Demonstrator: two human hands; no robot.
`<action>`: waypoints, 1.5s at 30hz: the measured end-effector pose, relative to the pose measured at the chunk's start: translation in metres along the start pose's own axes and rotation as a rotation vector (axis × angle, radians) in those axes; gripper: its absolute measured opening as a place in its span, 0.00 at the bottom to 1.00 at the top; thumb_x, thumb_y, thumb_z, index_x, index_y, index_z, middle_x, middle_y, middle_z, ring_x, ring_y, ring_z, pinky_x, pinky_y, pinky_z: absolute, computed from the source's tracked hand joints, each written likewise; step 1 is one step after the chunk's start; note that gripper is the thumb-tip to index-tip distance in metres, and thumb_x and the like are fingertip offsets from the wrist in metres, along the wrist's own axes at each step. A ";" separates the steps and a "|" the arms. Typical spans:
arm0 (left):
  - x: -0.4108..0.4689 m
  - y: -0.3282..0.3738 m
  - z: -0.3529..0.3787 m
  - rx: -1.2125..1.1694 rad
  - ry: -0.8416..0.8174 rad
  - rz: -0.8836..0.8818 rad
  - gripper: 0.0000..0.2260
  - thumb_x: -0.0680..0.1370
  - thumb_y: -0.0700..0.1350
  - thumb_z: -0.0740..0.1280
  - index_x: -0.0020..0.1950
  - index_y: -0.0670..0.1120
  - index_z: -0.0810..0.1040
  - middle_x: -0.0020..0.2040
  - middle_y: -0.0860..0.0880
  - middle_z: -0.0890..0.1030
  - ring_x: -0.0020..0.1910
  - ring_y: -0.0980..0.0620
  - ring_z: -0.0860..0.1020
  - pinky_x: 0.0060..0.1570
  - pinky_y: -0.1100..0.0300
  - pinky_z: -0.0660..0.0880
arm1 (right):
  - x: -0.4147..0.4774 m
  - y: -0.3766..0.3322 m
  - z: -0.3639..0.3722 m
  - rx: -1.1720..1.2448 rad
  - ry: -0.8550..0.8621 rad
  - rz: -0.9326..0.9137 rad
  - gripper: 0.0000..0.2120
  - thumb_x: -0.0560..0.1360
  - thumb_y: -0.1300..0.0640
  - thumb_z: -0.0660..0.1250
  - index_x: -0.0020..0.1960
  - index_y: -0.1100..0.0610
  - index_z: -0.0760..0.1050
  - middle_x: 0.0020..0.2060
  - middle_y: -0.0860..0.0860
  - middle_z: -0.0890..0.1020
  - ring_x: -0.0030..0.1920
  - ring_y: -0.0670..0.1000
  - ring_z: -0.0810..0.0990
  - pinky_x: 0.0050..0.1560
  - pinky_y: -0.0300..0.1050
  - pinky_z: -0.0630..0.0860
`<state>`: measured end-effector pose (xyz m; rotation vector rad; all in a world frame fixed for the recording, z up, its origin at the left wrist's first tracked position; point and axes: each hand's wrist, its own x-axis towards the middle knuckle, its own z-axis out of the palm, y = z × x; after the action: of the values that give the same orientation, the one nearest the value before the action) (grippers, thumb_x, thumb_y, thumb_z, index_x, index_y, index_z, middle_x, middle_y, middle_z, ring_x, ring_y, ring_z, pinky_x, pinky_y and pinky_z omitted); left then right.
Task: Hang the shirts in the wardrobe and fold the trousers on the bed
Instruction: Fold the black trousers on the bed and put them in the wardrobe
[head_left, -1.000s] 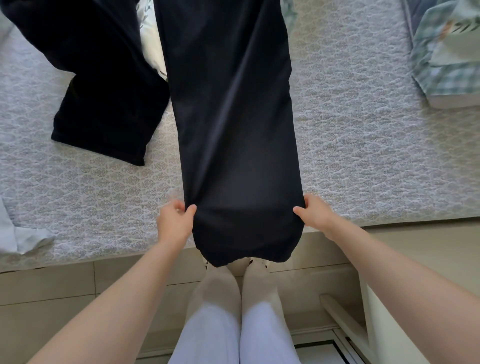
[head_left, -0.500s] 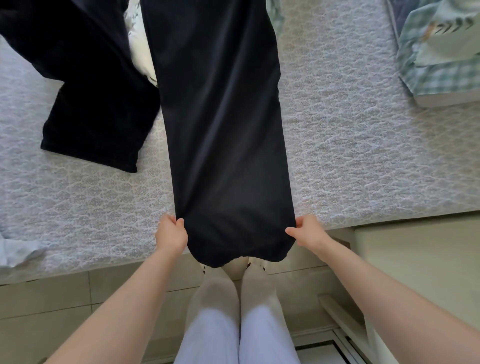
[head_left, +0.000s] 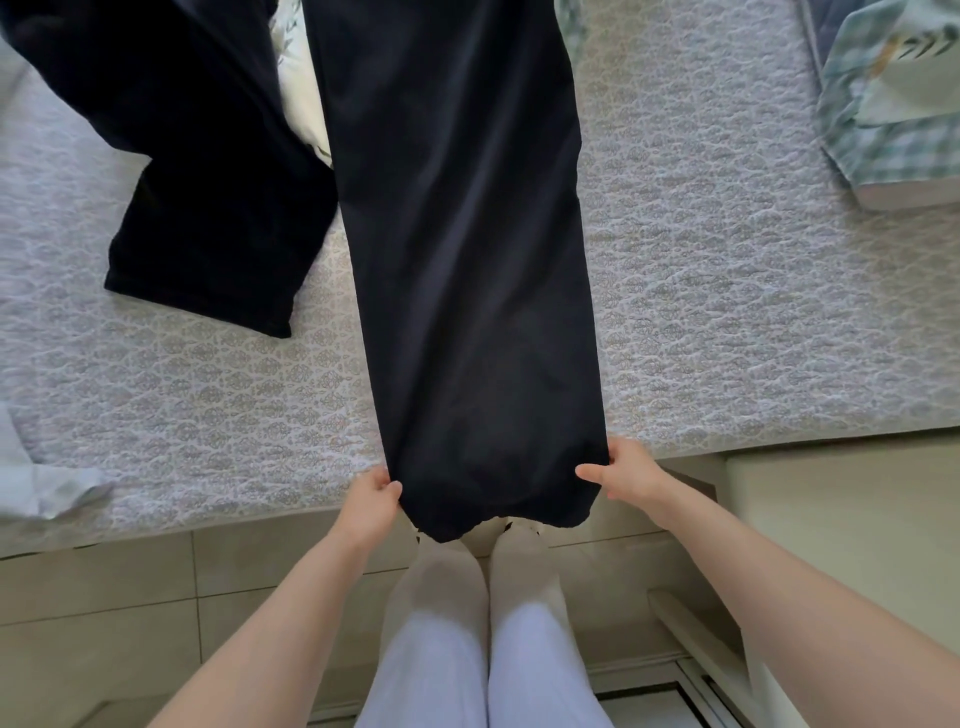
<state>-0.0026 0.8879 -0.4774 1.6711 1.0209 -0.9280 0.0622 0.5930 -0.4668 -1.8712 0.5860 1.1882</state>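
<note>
A pair of dark navy trousers (head_left: 462, 249) lies stretched lengthwise across the bed (head_left: 727, 312), its near end hanging over the bed's front edge. My left hand (head_left: 370, 501) pinches the left corner of that end. My right hand (head_left: 626, 475) grips the right corner. A second dark trouser leg (head_left: 208, 182) lies spread on the bed to the left. Its upper part runs out of view at the top.
A pale blue garment (head_left: 36, 483) lies at the bed's left edge. A green checked shirt (head_left: 893, 88) is heaped at the far right. White patterned cloth (head_left: 298, 98) shows between the dark legs. A cream cabinet (head_left: 852, 530) stands at my right, and my white-clad legs (head_left: 488, 649) are on the tiled floor.
Both hands have drawn the trousers' end toward me, past the bed's front edge. The grips have not changed.
</note>
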 end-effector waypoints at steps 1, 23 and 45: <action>0.003 -0.004 -0.001 -0.007 -0.007 -0.001 0.14 0.81 0.36 0.55 0.56 0.47 0.77 0.55 0.46 0.82 0.56 0.45 0.79 0.61 0.48 0.74 | -0.001 -0.001 -0.001 -0.003 -0.018 -0.006 0.11 0.78 0.64 0.65 0.58 0.53 0.74 0.45 0.42 0.79 0.43 0.40 0.76 0.39 0.34 0.71; -0.053 -0.020 -0.003 -0.125 -0.126 0.067 0.10 0.83 0.44 0.60 0.64 0.51 0.74 0.58 0.57 0.79 0.51 0.69 0.74 0.47 0.70 0.69 | -0.037 0.023 0.001 0.078 0.002 0.016 0.10 0.79 0.54 0.60 0.53 0.53 0.79 0.50 0.52 0.84 0.54 0.54 0.81 0.59 0.53 0.77; 0.015 0.165 -0.097 -0.481 -0.051 0.126 0.11 0.79 0.41 0.66 0.58 0.37 0.79 0.40 0.45 0.79 0.37 0.50 0.77 0.40 0.57 0.71 | 0.008 -0.151 -0.078 0.952 -0.001 -0.144 0.11 0.80 0.60 0.61 0.59 0.64 0.73 0.51 0.63 0.82 0.48 0.57 0.85 0.44 0.49 0.82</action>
<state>0.1674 0.9478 -0.4110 1.2843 0.9981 -0.5805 0.2170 0.6120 -0.3978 -1.0678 0.8145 0.6225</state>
